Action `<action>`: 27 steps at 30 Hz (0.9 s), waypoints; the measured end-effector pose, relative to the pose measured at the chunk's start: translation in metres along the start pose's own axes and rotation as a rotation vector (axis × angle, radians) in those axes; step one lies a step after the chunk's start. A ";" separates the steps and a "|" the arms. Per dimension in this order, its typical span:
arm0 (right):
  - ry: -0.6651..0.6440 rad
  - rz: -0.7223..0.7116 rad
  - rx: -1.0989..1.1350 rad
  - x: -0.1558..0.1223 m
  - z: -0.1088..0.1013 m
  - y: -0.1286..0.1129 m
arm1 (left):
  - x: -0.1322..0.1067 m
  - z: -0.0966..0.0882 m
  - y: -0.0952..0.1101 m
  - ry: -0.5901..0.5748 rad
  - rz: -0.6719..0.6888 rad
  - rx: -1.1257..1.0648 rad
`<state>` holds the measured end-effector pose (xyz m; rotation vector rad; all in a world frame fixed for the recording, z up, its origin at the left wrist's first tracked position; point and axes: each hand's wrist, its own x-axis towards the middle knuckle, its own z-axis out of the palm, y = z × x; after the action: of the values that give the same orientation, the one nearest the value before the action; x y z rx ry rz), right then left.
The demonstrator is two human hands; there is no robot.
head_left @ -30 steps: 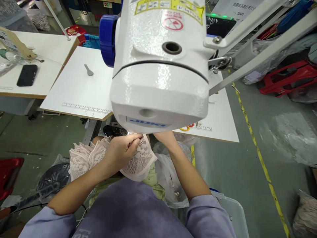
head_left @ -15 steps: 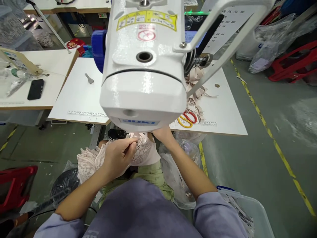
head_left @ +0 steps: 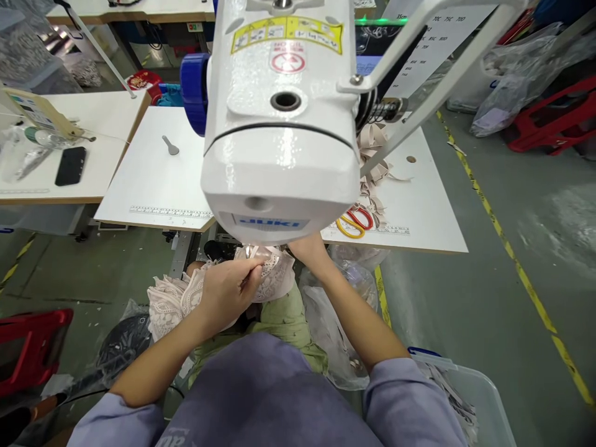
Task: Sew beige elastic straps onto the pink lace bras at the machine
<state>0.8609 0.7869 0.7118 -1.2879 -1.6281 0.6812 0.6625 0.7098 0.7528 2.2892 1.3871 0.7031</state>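
A pale pink lace bra piece [head_left: 275, 278] hangs over my lap below the head of a white sewing machine [head_left: 282, 167]. Thumb and fingers of my left hand [head_left: 231, 287] are pinched on its lace edge. My right hand [head_left: 310, 251] reaches under the machine head at the right of the piece; its fingertips are hidden there, so their grip does not show. More pale pink lace pieces [head_left: 170, 304] lie bunched to the left of my left forearm.
Red and yellow-handled scissors [head_left: 356, 221] and beige strips [head_left: 372, 155] lie on the white table [head_left: 431, 211] at right. Plastic bags [head_left: 333, 329] hang below. A clear bin [head_left: 479, 397] stands at lower right. A phone [head_left: 71, 166] rests on the left table.
The lace piece has drawn up slightly toward the machine, with less of it hanging over my lap. My left hand has shifted slightly right with it. The view has turned a little.
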 end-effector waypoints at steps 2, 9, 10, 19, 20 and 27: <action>0.011 0.009 0.010 -0.001 0.000 0.001 | 0.000 0.001 0.000 0.006 0.025 0.014; 0.024 0.012 0.014 0.000 -0.001 0.003 | -0.008 0.004 -0.012 0.030 -0.020 0.034; 0.026 0.010 0.017 0.000 -0.002 0.002 | -0.009 0.005 -0.015 0.034 -0.042 0.046; 0.038 0.027 -0.015 -0.008 0.001 0.006 | -0.012 0.034 0.014 0.246 0.143 0.255; 0.028 0.026 -0.037 -0.008 0.002 0.007 | -0.012 0.038 0.020 0.222 0.143 0.274; -0.014 0.007 -0.103 -0.008 0.003 0.010 | -0.018 0.042 0.023 0.175 0.105 0.329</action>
<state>0.8625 0.7825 0.6998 -1.3660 -1.6891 0.6187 0.6964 0.6809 0.7278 2.6241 1.5706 0.7715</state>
